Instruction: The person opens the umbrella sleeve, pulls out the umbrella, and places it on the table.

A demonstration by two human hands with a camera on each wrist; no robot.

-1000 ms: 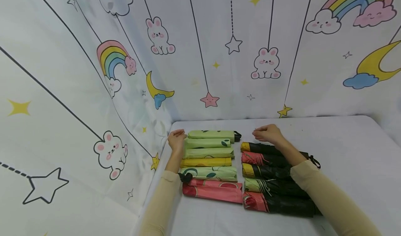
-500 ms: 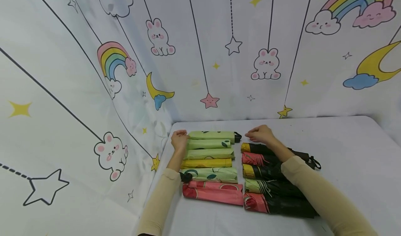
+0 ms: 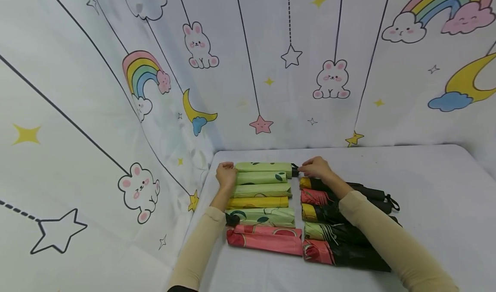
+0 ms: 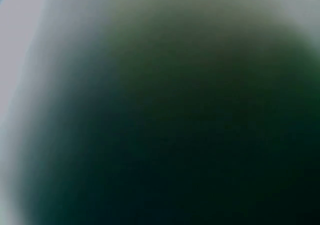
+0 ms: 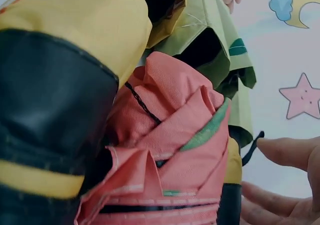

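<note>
In the head view, a column of light green, yellow and pink patterned folded umbrellas or their covers lies on the left. The farthest is a light green folded umbrella (image 3: 263, 167) with a black end and strap. My left hand (image 3: 226, 174) is at its left end, fingers bent loosely; whether they touch it is hard to tell. My right hand (image 3: 315, 168) is by the black end. In the right wrist view, the right thumb (image 5: 287, 152) is beside or against the black strap (image 5: 251, 149), and the fingers below hold nothing. The left wrist view is dark and blurred.
To the right lies a second column of black folded umbrellas with coloured ends, among them a yellow-ended one (image 3: 323, 212) and a pink-ended one (image 3: 345, 255). My right forearm passes over them. A pink watermelon-pattern piece (image 3: 263, 239) is nearest. Behind the white table (image 3: 438, 188) hangs a printed cloth.
My right hand has moved left to the black end of the far green umbrella. My left hand has shifted slightly right toward its other end. The umbrellas have not visibly moved on the table.
</note>
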